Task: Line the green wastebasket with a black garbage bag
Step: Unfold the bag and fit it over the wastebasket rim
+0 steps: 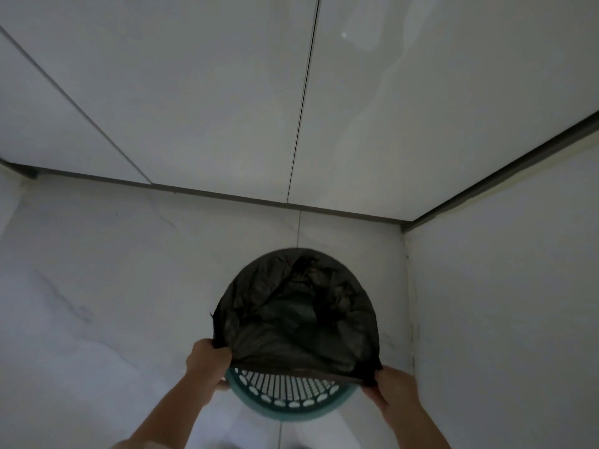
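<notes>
A green slotted wastebasket (288,400) stands on the pale floor in a corner, seen from above. A black garbage bag (291,322) hangs inside it, its mouth spread over the far and side parts of the rim. The near edge of the bag lies stretched in a straight line across the opening, inside the near rim, so the basket's near wall shows bare. My left hand (207,359) pinches the bag's edge at the basket's left side. My right hand (393,392) pinches the edge at the right side.
White glossy cabinet doors (227,108) rise behind the basket above a dark plinth. A white wall (502,303) closes the right side, close to the basket. Marble-look floor tiles (97,303) stretch to the left.
</notes>
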`<state>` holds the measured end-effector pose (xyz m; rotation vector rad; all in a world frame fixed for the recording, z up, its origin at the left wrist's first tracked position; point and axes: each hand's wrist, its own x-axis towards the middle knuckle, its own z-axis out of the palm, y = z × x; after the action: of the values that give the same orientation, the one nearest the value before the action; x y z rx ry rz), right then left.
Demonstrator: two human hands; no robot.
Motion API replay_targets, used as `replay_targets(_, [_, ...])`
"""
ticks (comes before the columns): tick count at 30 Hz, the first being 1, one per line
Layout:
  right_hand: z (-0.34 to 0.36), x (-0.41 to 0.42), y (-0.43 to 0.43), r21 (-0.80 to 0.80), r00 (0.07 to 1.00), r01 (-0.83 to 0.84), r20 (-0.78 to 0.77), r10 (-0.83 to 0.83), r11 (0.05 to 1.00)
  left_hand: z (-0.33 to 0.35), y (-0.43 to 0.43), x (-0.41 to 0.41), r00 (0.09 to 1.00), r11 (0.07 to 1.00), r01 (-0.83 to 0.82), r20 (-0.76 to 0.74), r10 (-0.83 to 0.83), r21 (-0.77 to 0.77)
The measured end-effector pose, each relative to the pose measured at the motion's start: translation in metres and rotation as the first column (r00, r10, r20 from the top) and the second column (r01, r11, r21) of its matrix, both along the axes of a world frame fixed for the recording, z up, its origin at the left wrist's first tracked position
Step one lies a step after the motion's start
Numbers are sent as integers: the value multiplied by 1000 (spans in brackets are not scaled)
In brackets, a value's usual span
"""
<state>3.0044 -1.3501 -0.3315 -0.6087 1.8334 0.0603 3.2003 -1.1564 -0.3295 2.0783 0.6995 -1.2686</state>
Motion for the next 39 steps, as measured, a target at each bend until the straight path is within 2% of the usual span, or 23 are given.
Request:
replay_targets(2, [-1, 4, 4, -100, 985, 130, 126, -117, 986, -4, -1, 0, 987, 990, -121, 99, 128, -69])
replay_targets(4, [-3, 10, 10, -172, 966, 184, 215, -146, 968, -9, -4, 3, 944, 951, -266, 155, 290, -158])
replay_targets(7, [-7, 17, 21, -225, 965, 162, 240, -106, 961, -16, -6, 4, 880, 884, -395, 175, 442, -250])
replay_targets(10, [-12, 20, 33, -233, 984, 69, 173, -29, 970, -22, -4, 1, 847, 838, -459, 141, 513, -296])
replay_targets(15, [-22, 28, 55, -222, 983, -79, 144, 113, 972, -27, -6, -21, 890, 895, -364, 188, 416, -259])
replay_targets(17, [-25, 36, 61, -238, 988, -65, 121, 96, 969, -27, -6, -27, 894, 914, -299, 254, 368, -275])
replay_targets(19, [-26, 34, 64, -233, 993, 31, 117, -4, 972, -19, -4, -25, 851, 953, -214, 437, 290, -217])
replay_targets(21, [-21, 30, 69, -192, 986, 146, 113, -126, 970, -6, -7, -18, 784, 987, -28, 609, 118, -156])
replay_targets(23, [-8, 32, 80, -95, 969, 240, 88, -232, 966, 5, -20, -10, 804, 986, 145, 591, -67, -86])
replay_targets(26, [10, 48, 95, 46, 953, 279, 106, -283, 959, 6, -42, -6, 853, 968, 252, 477, -214, -17])
replay_targets(29, [19, 62, 96, 90, 929, 353, 88, -360, 931, 1, -48, -4, 875, 978, 205, 439, -202, 42])
replay_targets(33, [12, 62, 90, 9, 938, 344, 41, -344, 939, -2, -42, -6, 853, 981, 159, 485, -192, 110])
replay_targets(35, [10, 57, 91, -19, 944, 331, 25, -330, 943, -2, -37, -12, 859, 992, 102, 497, -123, 69])
replay_targets(36, [9, 55, 93, -18, 942, 334, 23, -334, 942, -4, -33, -15, 871, 999, 30, 490, -35, 18])
replay_targets(39, [8, 48, 97, -8, 943, 331, 43, -330, 944, -14, -19, -23, 879, 937, -276, 338, 337, -216])
